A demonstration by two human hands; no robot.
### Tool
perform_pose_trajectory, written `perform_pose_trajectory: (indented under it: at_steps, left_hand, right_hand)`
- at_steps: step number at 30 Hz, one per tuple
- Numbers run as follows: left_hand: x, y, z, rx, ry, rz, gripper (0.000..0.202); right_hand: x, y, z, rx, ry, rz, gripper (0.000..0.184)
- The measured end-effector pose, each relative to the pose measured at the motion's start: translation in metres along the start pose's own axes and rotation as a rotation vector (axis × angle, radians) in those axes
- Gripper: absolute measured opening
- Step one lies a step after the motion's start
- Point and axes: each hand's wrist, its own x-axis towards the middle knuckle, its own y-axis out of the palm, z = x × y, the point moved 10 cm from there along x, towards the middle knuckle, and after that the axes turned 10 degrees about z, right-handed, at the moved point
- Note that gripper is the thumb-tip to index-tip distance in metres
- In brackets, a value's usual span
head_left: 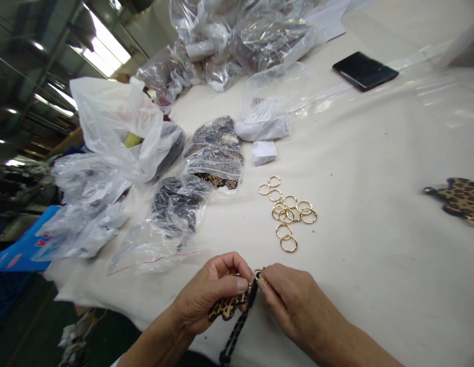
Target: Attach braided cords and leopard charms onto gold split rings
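Gleaming, a gold ring (257, 274) is pinched by the right hand (298, 300). A leopard-spotted charm (225, 308) is pinched by the left hand (204, 293).

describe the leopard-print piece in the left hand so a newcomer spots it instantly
On the pale table, find the gold rings, then the left hand below-left. The leopard-print piece is gripped there, unlike the similar piece lying unheld at the right edge.

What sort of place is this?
Likely a small-goods workshop or factory floor: round gold metal rings, a clear plastic bag of leopard-print pieces, and bright white ceiling light strips.
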Motion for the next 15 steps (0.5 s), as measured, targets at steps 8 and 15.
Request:
perform_pose_trajectory:
  at_steps: [8, 15]
  left_hand:
    - [0.004, 0.001, 0.001, 0.024, -0.028, -0.05, 0.02]
    - [0.009, 0.002, 0.003, 0.06, -0.087, -0.078, 0.026]
  right_hand:
    - [-0.008, -0.006, 0.018, -0.282, -0.135, -0.147, 0.022]
    - [-0.009, -0.006, 0.021, -0.352, -0.14, -0.135, 0.018]
